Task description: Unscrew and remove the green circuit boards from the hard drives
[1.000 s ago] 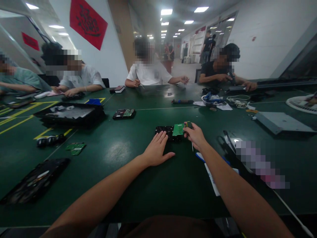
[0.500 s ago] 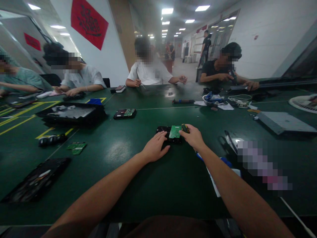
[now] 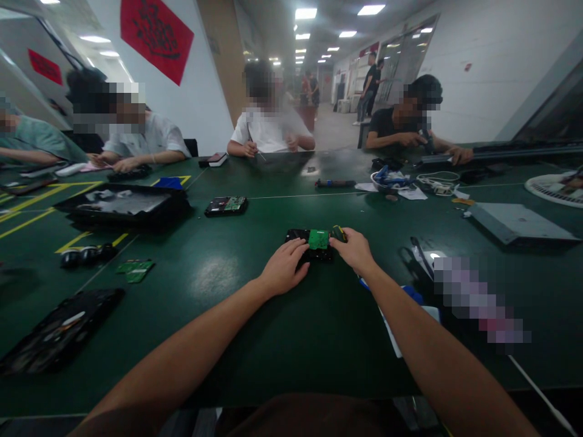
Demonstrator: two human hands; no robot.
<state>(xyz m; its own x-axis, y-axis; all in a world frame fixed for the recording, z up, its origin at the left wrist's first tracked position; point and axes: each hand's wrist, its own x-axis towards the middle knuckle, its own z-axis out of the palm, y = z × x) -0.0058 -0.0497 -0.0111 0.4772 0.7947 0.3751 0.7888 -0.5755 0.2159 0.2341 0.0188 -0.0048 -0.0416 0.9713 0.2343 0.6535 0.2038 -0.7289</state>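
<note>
A black hard drive (image 3: 297, 233) lies on the green table in front of me, with a green circuit board (image 3: 318, 239) over its right part. My left hand (image 3: 285, 264) rests on the drive's left side, fingers stretched out to the board's left edge and thumb apart. In my right hand (image 3: 353, 250) is a screwdriver (image 3: 338, 233) with a black and yellow handle, gripped against the palm. The thumb and fingertips of that hand are at the board's right edge; its exact grip there is hidden. The board looks slightly tilted.
Another hard drive (image 3: 226, 206) lies farther back. At left are a black tray (image 3: 122, 206), loose green boards (image 3: 135, 270) and a black panel (image 3: 64, 331). A grey metal box (image 3: 521, 223) stands at right. Co-workers sit across the table, one in a white shirt (image 3: 268, 127).
The green board has shifted slightly and its angle on the drive has changed. My hands stay about where they were. Across the table, the person in white has drawn one hand inward.
</note>
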